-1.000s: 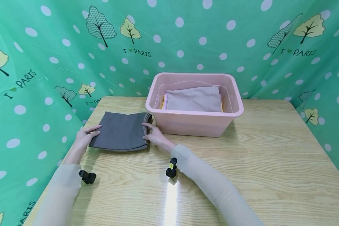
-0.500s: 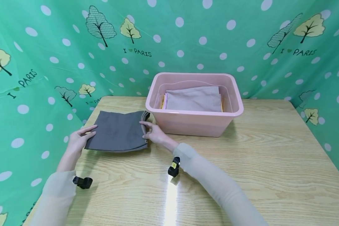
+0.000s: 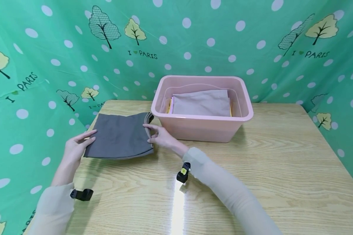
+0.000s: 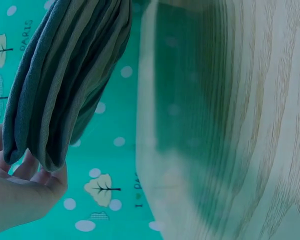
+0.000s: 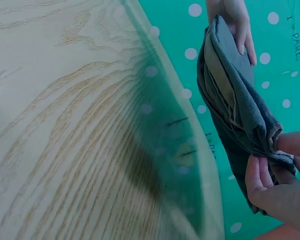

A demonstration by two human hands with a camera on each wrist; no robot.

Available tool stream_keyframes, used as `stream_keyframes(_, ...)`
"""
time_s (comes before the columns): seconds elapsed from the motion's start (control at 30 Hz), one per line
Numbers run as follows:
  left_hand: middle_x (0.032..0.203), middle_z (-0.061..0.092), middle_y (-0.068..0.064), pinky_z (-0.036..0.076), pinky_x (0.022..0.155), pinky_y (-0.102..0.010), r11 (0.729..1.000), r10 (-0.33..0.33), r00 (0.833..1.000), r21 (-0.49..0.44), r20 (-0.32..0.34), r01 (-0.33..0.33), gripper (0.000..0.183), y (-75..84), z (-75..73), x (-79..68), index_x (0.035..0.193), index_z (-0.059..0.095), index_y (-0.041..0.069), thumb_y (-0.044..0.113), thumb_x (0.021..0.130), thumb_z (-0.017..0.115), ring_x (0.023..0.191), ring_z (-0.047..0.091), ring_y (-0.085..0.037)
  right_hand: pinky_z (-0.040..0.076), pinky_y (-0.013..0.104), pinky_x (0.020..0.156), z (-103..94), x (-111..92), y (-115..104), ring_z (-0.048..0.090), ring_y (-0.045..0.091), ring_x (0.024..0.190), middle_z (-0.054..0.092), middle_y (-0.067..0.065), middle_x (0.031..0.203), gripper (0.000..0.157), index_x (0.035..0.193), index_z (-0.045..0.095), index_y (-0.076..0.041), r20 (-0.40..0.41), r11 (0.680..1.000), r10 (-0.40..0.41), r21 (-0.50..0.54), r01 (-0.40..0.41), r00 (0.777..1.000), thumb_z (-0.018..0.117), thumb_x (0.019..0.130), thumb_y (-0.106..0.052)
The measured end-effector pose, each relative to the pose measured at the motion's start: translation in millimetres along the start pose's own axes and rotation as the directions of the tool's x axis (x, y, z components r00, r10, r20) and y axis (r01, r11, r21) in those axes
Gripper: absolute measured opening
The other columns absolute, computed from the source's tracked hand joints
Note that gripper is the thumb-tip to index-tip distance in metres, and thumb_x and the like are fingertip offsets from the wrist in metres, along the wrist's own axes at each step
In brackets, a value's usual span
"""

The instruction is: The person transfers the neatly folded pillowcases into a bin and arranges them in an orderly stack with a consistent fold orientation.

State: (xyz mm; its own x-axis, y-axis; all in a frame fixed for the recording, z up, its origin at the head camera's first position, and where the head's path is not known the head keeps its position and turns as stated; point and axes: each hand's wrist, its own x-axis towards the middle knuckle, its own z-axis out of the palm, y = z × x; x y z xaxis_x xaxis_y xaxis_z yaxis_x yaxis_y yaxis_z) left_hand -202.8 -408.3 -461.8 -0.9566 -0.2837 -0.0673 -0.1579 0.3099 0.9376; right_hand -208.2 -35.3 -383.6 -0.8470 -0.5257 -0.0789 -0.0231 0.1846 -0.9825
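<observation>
A folded dark grey garment (image 3: 117, 137) is held between both hands at the left of the table, in front of the green backdrop. The left hand (image 3: 76, 148) grips its left edge, and in the left wrist view fingers show beneath the stacked fabric layers (image 4: 65, 85). At the opposite edge, the right hand (image 3: 162, 136) pinches the bunched layers near the pink bin's front left corner. In the right wrist view, the garment (image 5: 225, 95) spans between the two hands above the tabletop, its fingers and thumb (image 5: 260, 175) closed on the near end.
A pink plastic bin (image 3: 197, 130) stands at the table's back, just right of the garment. Inside it lie a folded light grey cloth (image 3: 201, 102) and yellow and lilac edges of other cloths. A green dotted curtain (image 3: 182, 39) hangs behind and beside the wooden table (image 3: 282, 169).
Both hands have shifted slightly left and toward the camera side with the garment, which has moved left with them. The left forearm has drawn back. The bin and its contents stay put.
</observation>
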Motion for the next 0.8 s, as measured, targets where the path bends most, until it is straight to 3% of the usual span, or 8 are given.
stream_keyframes(0.17, 0.127, 0.047, 0.013, 0.049, 0.069, -0.017, 0.993, 0.011, 0.999, -0.119, 0.034, -0.007, 0.043, 16.5, -5.3, -13.6, 0.119, 0.058, 0.025, 0.027, 0.077, 0.068, 0.100, 0.051, -0.002, 0.040, 0.027, 0.053, -1.7, -3, -8, 0.051, 0.015, 0.062, 0.032, 0.008, 0.139, 0.065, 0.134, 0.040, -0.016, 0.021, 1.000, -0.013, -0.013, 0.013, 1.000, 0.056, 0.079, 0.012)
stream_keyframes(0.4, 0.126, 0.047, 0.010, 0.044, 0.079, -0.015, 0.987, 0.003, 1.000, -0.160, 0.022, 0.000, 0.043, 73.0, 1.3, -56.4, 0.120, 0.057, 0.020, 0.023, 0.079, 0.066, 0.106, 0.045, -0.005, 0.035, 0.022, 0.048, -5.0, -5, -19, 0.047, 0.012, 0.059, 0.032, 0.009, 0.140, 0.064, 0.135, 0.038, -0.013, 0.065, 0.995, -0.084, -0.039, 0.087, 0.994, 0.055, 0.079, 0.013)
stream_keyframes(0.57, 0.120, 0.050, 0.009, 0.045, 0.075, -0.012, 0.970, 0.020, 1.000, -0.242, 0.013, -0.016, 0.043, 111.6, 9.7, -88.9, 0.119, 0.058, 0.016, 0.021, 0.078, 0.068, 0.099, 0.047, -0.003, 0.036, 0.021, 0.050, -6.7, -7, -29, 0.050, 0.012, 0.062, 0.031, 0.006, 0.141, 0.063, 0.134, 0.039, -0.015, 0.077, 0.993, -0.106, -0.045, 0.109, 0.991, 0.055, 0.079, 0.012)
stream_keyframes(0.8, 0.106, 0.054, 0.012, 0.047, 0.068, -0.012, 0.922, 0.049, 0.998, -0.385, 0.026, -0.035, 0.037, 136.7, 10.7, -109.0, 0.115, 0.061, 0.014, 0.010, 0.079, 0.066, 0.087, 0.053, 0.001, 0.036, 0.018, 0.050, -8.9, -12, -42, 0.053, 0.010, 0.066, 0.032, 0.006, 0.140, 0.063, 0.134, 0.040, -0.013, 0.097, 0.982, -0.164, -0.078, 0.171, 0.982, 0.056, 0.079, 0.012)
